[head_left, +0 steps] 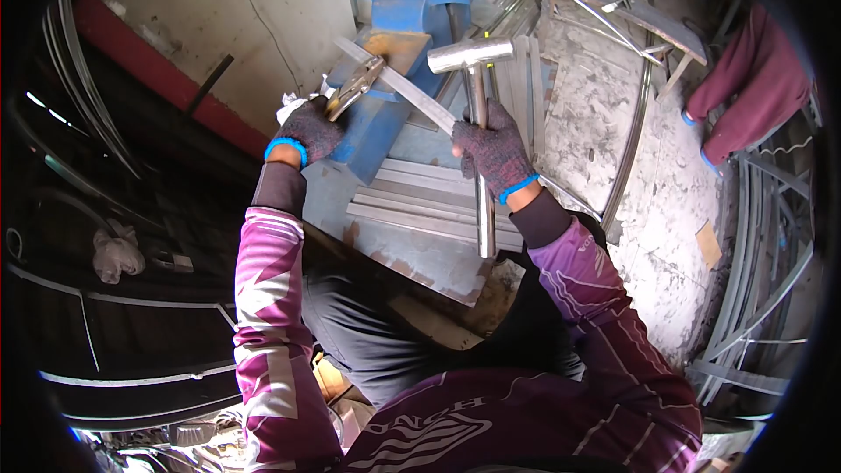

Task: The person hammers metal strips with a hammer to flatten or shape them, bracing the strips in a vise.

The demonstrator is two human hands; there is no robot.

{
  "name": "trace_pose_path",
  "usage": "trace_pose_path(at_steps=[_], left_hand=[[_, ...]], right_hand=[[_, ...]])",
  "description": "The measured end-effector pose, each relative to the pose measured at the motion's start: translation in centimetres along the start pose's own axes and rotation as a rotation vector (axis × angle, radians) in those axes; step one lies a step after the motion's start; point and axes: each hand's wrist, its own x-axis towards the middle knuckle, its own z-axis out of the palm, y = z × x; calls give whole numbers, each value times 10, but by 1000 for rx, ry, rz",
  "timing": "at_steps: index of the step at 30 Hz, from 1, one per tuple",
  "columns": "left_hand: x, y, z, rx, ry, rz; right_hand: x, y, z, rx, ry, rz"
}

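status of work, judged from how things lie: one metal strip (420, 98) is in hand, at mid-stage. it slants over the blue vise (372, 136), its far end past the pliers and its near end at the right hand. the picture shows no vise jaws closed on it.

left hand (307, 127): gloved, fingers wrapped around the handles of the pliers (357, 86); the pliers' nose grips the strip above the vise body. so holding is done.

right hand (499, 149): gloved, closed around the hammer (469, 55) partway along its handle, head up, butt hanging down over the metal plate (412, 258). the strip's near end meets the fingers and looks pinched there too, though the exact contact cannot be told. the hammer head is apart from the strip; no blow is landing.

further flat bars (412, 201) lie side by side on the plate, just beside the vise. whether they are worked or raw cannot be told, so the amount left is open. no bend or mark is clear enough on the held strip to call it finished.

off to the right, well apart: a co-worker's legs (758, 88) near a low bench (670, 31).
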Motion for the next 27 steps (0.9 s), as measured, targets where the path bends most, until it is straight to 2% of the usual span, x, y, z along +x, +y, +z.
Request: trace_pose_path(at_steps=[17, 19, 23, 25, 27], left_hand=[[5, -5, 5, -10, 25, 12], [4, -3, 5, 17, 40, 18], [9, -6, 7, 12, 27, 24], [6, 0, 3, 60, 11, -8], [-1, 8, -6, 46, 26, -17]], right_hand=[[5, 7, -6, 21, 20, -38], [15, 10, -14, -220, 61, -267], [15, -15, -33, -241, 110, -180], [25, -25, -43, -415, 112, -402], [44, -46, -46, -543, 90, -452]])
